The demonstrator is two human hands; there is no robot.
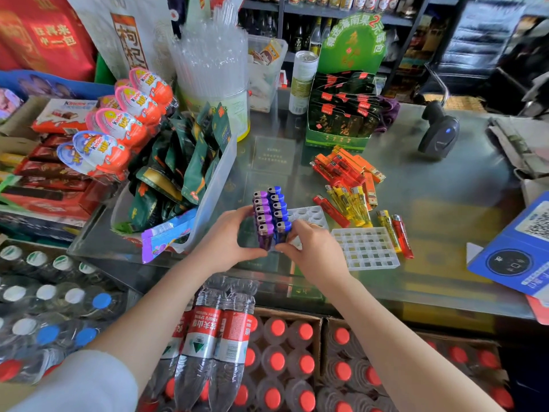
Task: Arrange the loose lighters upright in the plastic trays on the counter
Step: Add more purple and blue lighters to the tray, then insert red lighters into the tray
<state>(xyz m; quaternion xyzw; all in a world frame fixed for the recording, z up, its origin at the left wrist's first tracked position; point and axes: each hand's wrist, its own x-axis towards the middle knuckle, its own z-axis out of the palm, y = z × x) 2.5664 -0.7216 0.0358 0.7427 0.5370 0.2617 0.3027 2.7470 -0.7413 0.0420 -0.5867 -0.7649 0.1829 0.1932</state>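
Note:
A clear plastic tray (309,214) on the glass counter holds two rows of upright lighters, purple lighters (262,212) on the left and blue lighters (279,208) on the right. My left hand (228,236) grips the tray's left side. My right hand (312,248) holds its front right corner, fingers on the nearest blue lighter. A second, empty tray (365,248) lies flat just to the right. Loose yellow lighters (349,203), red lighters (402,236) and orange lighters (347,165) lie scattered behind and beside it.
A clear bin (219,179) of green packets stands to the left, with chocolate eggs (127,123) behind it. A green display box (341,114) and a barcode scanner (439,132) stand at the back. A blue box (517,251) lies at the right edge. Bottled water (219,337) sits below the counter.

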